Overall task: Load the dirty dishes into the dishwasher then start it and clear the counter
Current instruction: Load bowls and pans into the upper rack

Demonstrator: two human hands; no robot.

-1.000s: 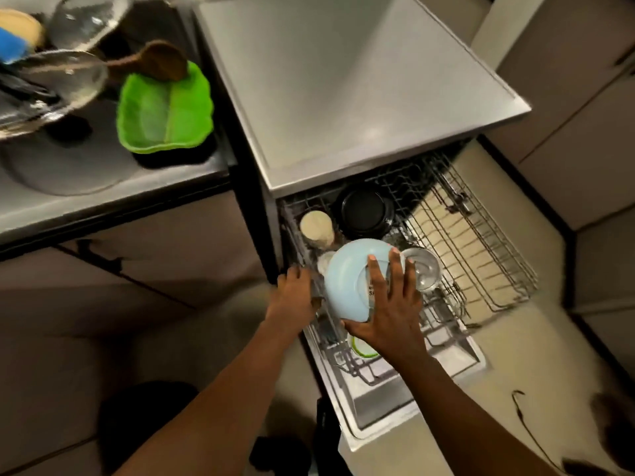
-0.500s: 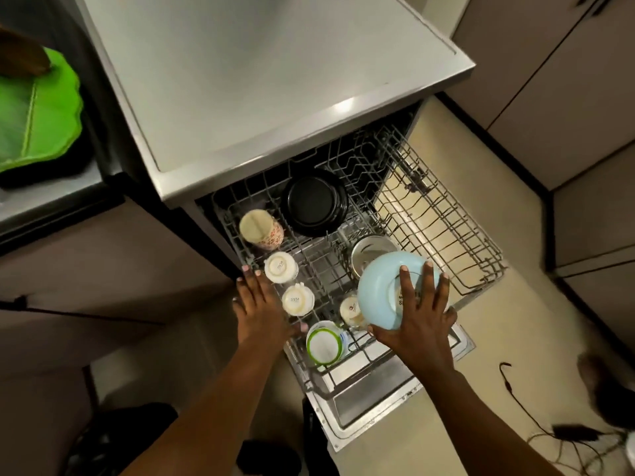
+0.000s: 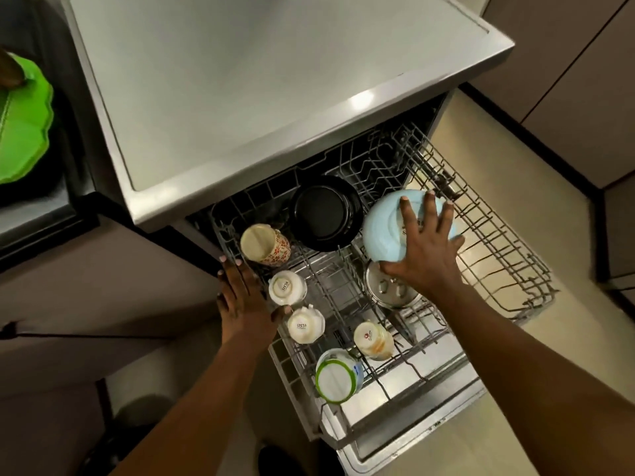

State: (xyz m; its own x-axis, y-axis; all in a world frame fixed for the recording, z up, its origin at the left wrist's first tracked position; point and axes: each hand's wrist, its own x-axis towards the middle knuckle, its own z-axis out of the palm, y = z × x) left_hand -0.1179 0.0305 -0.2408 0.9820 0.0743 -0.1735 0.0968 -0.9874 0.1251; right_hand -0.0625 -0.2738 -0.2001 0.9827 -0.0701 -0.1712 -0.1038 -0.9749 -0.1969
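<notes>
Shifting: right hand (image 3: 424,255) is carrying the light blue bowl (image 3: 388,228) further back and to the right than half a second ago, off the rack's front middle and up beside the black bowl (image 3: 324,213).
Meaning: judging the bowl is getting its slot now; loading is still in progress, start and counter clearing not yet done.
Right hand state: fingers are spreading over the bowl's upturned base, thumb hooking under the near rim, so it is gripping the bowl.
Bowl position: sitting tilted under the palm, over the rack's (image 3: 508,269) right-hand tines, just above the steel pot (image 3: 391,286), just beside the black bowl; seated or still lifted, cannot tell.
Left hand state: left hand (image 3: 240,297) is resting on the rack's left edge as before, fingers flat, gripping nothing.
Left hand neighbours: lying just beside two white cups (image 3: 287,286), near the patterned mug (image 3: 264,243).
Front of rack: green-rimmed container (image 3: 336,376) and a glass jar (image 3: 372,340) are lying near the front.
Counter: green dish (image 3: 20,125) is still waiting at the left.
</notes>
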